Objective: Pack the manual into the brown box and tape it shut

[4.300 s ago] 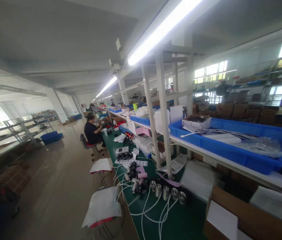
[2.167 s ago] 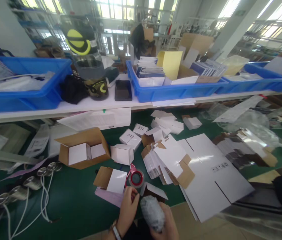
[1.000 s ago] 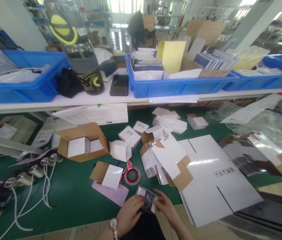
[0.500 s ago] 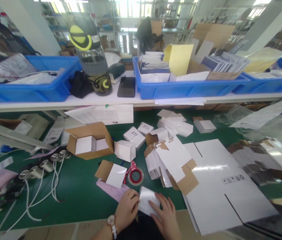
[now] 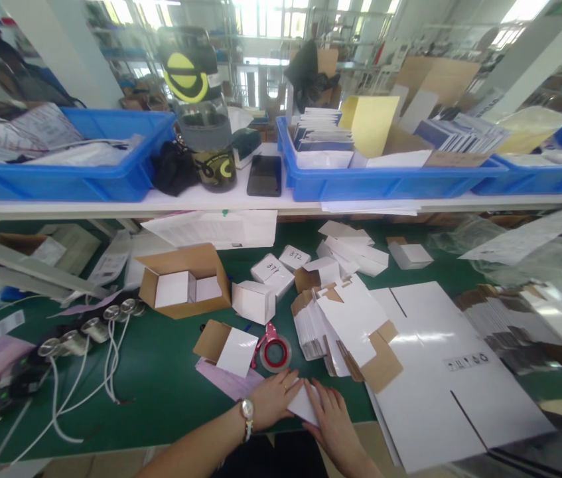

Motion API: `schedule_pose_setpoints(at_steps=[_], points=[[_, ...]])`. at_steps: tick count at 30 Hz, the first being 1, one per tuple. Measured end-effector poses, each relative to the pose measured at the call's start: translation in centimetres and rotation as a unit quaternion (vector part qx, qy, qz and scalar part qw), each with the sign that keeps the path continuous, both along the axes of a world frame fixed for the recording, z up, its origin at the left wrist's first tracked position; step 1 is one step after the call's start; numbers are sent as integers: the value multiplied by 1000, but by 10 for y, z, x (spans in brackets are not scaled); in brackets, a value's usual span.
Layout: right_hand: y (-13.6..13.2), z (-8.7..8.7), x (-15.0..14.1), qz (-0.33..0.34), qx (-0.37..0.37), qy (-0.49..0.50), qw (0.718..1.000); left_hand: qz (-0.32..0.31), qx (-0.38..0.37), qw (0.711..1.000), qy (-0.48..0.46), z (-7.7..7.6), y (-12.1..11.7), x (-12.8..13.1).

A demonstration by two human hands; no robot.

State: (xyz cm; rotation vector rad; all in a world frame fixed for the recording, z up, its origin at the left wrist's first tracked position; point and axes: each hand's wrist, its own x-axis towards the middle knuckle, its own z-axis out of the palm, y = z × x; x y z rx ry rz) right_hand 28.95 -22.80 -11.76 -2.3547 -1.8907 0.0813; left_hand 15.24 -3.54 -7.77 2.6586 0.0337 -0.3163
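At the table's front edge, a small white carton (image 5: 304, 405) is held between my two hands. My left hand (image 5: 273, 399), with a watch on its wrist, grips the carton's left side, its fingers reaching over the top. My right hand (image 5: 331, 415) presses its fingers along the right side. Much of the carton is hidden beneath them. Just beyond my left hand lie a red tape dispenser (image 5: 275, 352) and an open small carton (image 5: 235, 350) on a pink sheet (image 5: 225, 378).
Flattened small cartons (image 5: 310, 325) and large flat white cardboard (image 5: 434, 358) lie to the right. A brown box (image 5: 221, 279) holds white cartons. Metal parts with white cables (image 5: 94, 328) are at left. Blue bins (image 5: 385, 184) line the shelf above.
My left hand has moved right and forward, its fingers now over the carton's top. The carton is more covered than before. The view has shifted slightly.
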Motion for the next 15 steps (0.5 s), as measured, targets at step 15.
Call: schedule_pose_setpoints(at_steps=[15], points=[[-3,-48,-20,-75,99,19,992,29,5,995,-95,-19,-16,-11]])
